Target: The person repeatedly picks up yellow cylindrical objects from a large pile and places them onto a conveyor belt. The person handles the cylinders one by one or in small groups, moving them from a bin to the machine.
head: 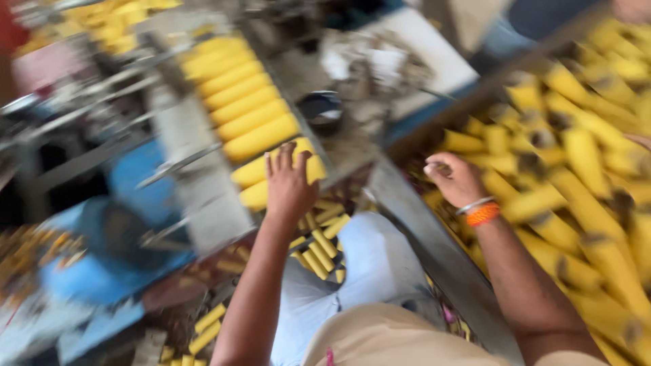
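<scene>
Knee [380, 264] below yellow tubes [254, 118]

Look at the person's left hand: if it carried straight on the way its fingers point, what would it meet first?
Probably the next yellow tube up the sloping row; the left hand already rests on one, though blur hides depth.

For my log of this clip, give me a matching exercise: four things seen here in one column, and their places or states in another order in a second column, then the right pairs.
Things:
1. left hand
2. right hand
3. orange wristband
4. short yellow tubes

Places or states:
A. on the right wrist
B. lying loose on the lap, by the pale trousers
C. flat on the row of yellow cones in the machine tray
D. loosely closed over the bin of yellow cones

Pairs: 1-C, 2-D, 3-A, 4-B
</scene>
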